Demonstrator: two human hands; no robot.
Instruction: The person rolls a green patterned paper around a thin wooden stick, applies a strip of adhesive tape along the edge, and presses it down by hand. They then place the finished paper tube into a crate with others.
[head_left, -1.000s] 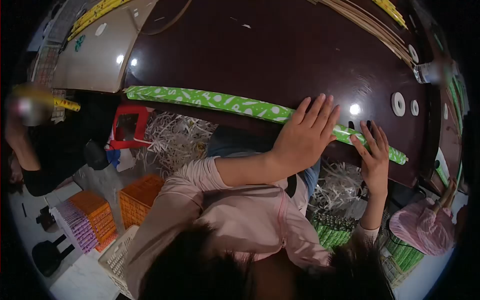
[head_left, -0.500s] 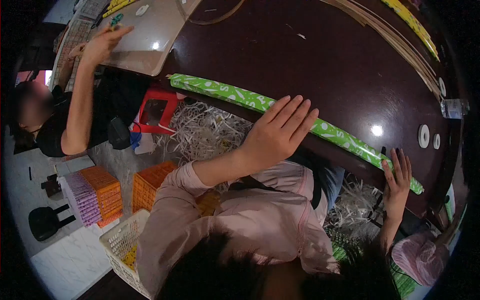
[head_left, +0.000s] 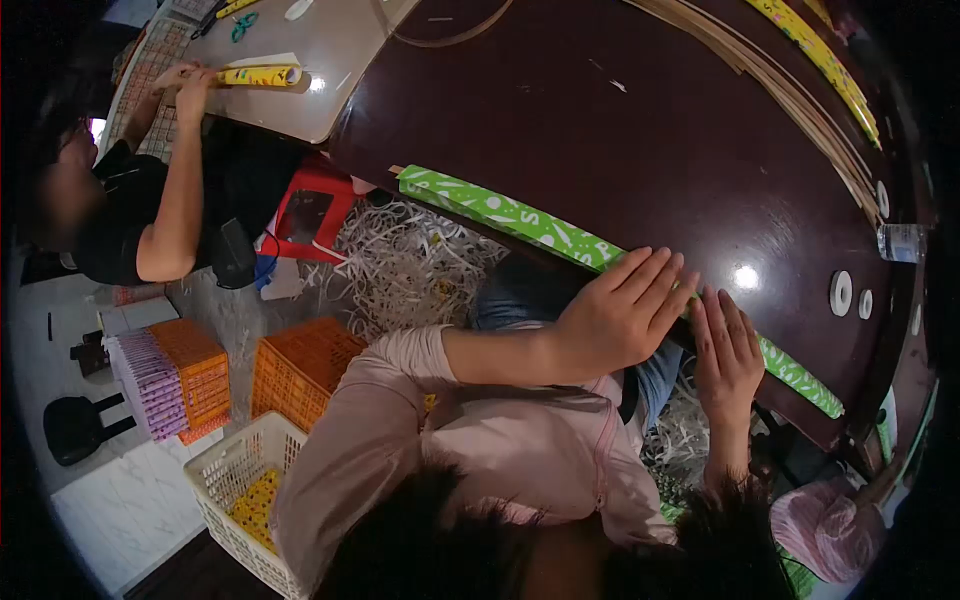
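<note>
A long roll of green wrapping paper [head_left: 500, 217] with white shapes lies along the near edge of the dark table, with a thin tan tip poking out of its left end. My left hand [head_left: 628, 315] rests flat across its middle, fingers stretched and together. Right beside it, my right hand [head_left: 727, 350] lies on the roll too, fingers extended, nearly touching the left. Neither hand is wrapped round the roll. The part of the paper beneath my palms is hidden.
Thin brown strips [head_left: 770, 95] and a yellow patterned roll [head_left: 820, 70] lie along the far right. Tape rolls [head_left: 841, 293] sit at right. A co-worker's hands [head_left: 190, 88] hold a yellow roll [head_left: 260, 76] at left. Shredded paper [head_left: 420, 265] covers the floor near baskets [head_left: 300, 370].
My hands have come together from wide apart, the left moving right and the right moving left. The co-worker's hand has left the scissors, and a yellow roll now shows there.
</note>
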